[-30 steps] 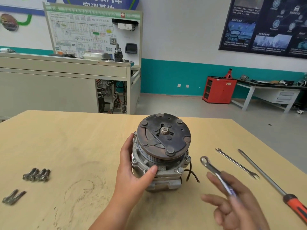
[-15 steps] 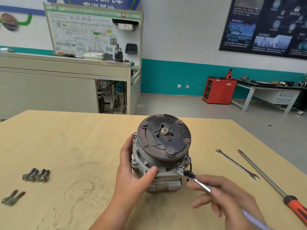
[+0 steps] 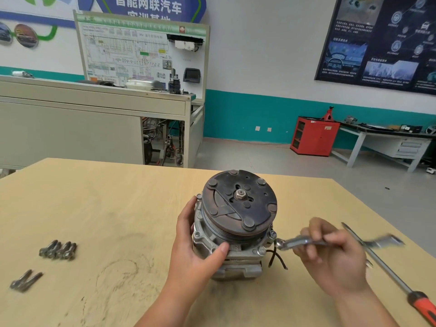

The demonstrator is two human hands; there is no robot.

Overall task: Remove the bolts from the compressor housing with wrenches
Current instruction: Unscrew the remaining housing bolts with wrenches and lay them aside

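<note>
A grey metal compressor (image 3: 236, 232) with a dark round clutch plate on top stands upright on the wooden table (image 3: 106, 208). My left hand (image 3: 195, 251) grips its left side, thumb on the housing flange. In my right hand (image 3: 335, 253) is a silver wrench (image 3: 299, 242); it lies roughly level, and its ring end sits just right of the housing, beside and slightly below a flange bolt (image 3: 272, 234). Another bolt (image 3: 261, 249) shows on the front flange. The wrench is blurred.
Several removed bolts (image 3: 57, 250) lie at the left, two more (image 3: 24, 280) nearer the front left edge. To the right lie a second wrench, mostly hidden by my hand, and a long screwdriver (image 3: 387, 272) with a red handle. Black wires (image 3: 276, 258) hang from the compressor's right side.
My right hand brought the wrench from the air down to the front flange, then swung it right to the bolt on the right side. My left hand has stayed on the compressor.
</note>
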